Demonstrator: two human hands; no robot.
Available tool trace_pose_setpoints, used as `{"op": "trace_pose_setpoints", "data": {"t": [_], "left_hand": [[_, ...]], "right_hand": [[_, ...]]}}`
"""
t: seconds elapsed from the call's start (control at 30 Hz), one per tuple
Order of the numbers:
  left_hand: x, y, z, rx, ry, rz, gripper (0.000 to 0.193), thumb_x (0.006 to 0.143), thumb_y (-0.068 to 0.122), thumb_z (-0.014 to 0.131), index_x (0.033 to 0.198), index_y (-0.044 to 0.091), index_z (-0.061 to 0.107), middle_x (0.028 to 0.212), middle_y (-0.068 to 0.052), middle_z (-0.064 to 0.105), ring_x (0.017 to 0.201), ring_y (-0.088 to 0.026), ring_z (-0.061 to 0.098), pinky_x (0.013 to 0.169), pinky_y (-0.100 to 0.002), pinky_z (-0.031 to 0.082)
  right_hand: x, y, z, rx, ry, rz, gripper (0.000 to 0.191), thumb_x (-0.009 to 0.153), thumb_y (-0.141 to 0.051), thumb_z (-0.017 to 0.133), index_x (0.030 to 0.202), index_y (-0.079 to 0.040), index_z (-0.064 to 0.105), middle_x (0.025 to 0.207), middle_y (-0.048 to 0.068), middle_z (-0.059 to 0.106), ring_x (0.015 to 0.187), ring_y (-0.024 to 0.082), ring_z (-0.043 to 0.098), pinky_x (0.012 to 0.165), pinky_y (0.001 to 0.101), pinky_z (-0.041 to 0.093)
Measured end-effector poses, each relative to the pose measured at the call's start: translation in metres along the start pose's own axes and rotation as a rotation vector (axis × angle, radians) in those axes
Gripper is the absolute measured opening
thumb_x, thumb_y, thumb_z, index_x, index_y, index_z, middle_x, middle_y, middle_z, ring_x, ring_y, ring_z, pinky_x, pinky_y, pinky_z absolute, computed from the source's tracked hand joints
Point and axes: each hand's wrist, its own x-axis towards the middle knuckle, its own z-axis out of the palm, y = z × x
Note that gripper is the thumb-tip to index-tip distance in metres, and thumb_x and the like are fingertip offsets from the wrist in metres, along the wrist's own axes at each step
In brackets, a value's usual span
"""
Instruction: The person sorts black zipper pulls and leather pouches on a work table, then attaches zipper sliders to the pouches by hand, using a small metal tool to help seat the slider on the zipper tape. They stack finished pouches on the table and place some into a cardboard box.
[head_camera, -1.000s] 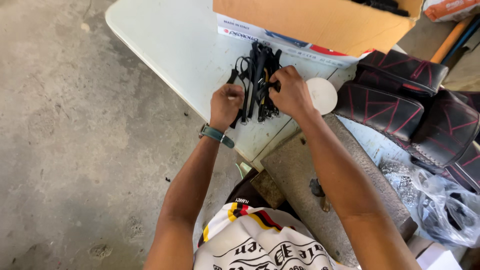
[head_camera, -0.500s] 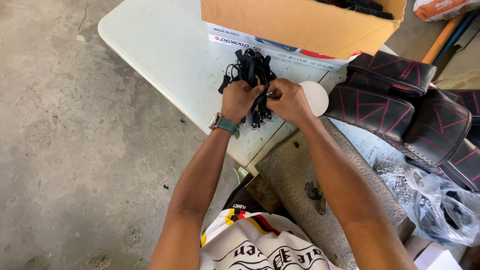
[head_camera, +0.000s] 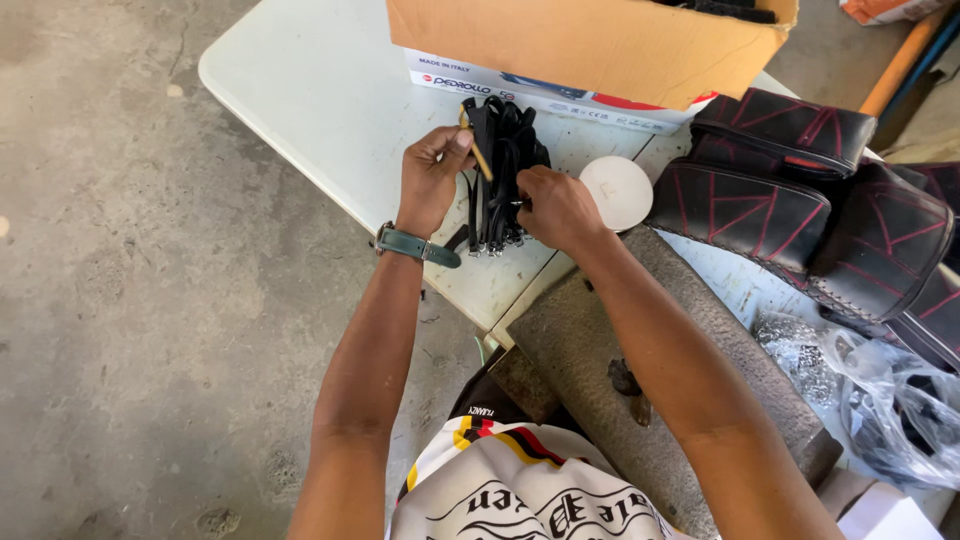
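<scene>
Black strap bundle (head_camera: 503, 170) upper centre of frame, on white table (head_camera: 300, 90) below cardboard box (head_camera: 590, 45). Left hand (head_camera: 432, 180) pinching one strap end, lifted. Right hand (head_camera: 555, 208) clamped on bundle. Risk: tangle drags bundle off near edge; loose grip drops strap.

On the counter (head_camera: 300, 90), a bundle of straps (head_camera: 503, 170) lies between the two hands: the left hand (head_camera: 432, 178) on its left side, the right hand (head_camera: 555, 207) on its right, both touching it. Behind the bundle sits a cardboard box (head_camera: 580, 45), resting on a flat carton (head_camera: 530, 85). Just right of the right hand lies a round disc (head_camera: 618, 190). Further right, stitched bags (head_camera: 800, 190) are piled up. A stone slab (head_camera: 660, 370) lies under the right forearm, with a plastic bag (head_camera: 880, 400) to its right.
</scene>
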Motion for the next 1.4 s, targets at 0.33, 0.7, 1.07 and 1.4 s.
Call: {"op": "trace_pose_setpoints", "data": {"t": [0.33,0.7,1.07,1.4], "left_hand": [[-0.006,-0.008,0.011,0.187,-0.185,-0.020,0.027,0.102,0.026,0.067,0.102,-0.001,0.073,0.089,-0.002,0.070,0.083,-0.009,0.067,0.077,-0.028,0.059],[-0.006,0.050,0.021,0.475,-0.264,0.347,0.016,0.102,0.018,0.066,0.097,0.002,0.069,0.080,-0.010,0.069,0.070,-0.018,0.066,0.065,-0.031,0.052],[0.151,0.085,0.046,1.177,-0.071,0.912,0.065,0.076,0.044,0.083,0.121,0.001,0.064,0.109,-0.019,0.067,0.097,-0.031,0.064,0.107,-0.061,0.029],[0.080,0.034,0.015,0.988,-0.139,0.722,0.017,0.093,0.023,0.079,0.102,0.012,0.068,0.101,-0.001,0.070,0.100,-0.020,0.065,0.107,-0.042,0.035]], "right_hand": [[0.018,0.000,-0.019,0.985,0.260,0.064,0.043,0.094,-0.020,0.076,0.131,-0.002,0.064,0.107,0.013,0.075,0.090,0.016,0.070,0.075,0.0328,0.059],[0.004,0.001,-0.061,0.684,0.380,-0.189,0.034,0.098,-0.018,0.080,0.126,-0.002,0.071,0.112,0.012,0.071,0.092,0.017,0.068,0.080,0.0321,0.057],[0.010,0.045,-0.175,0.953,0.742,-0.253,0.013,0.108,-0.001,0.070,0.099,0.000,0.061,0.103,0.011,0.073,0.082,0.014,0.070,0.066,0.0273,0.059],[0.029,0.086,-0.235,0.585,0.714,-0.134,0.010,0.108,0.001,0.078,0.115,0.006,0.072,0.098,0.009,0.073,0.083,0.010,0.065,0.072,0.0222,0.053]]}}
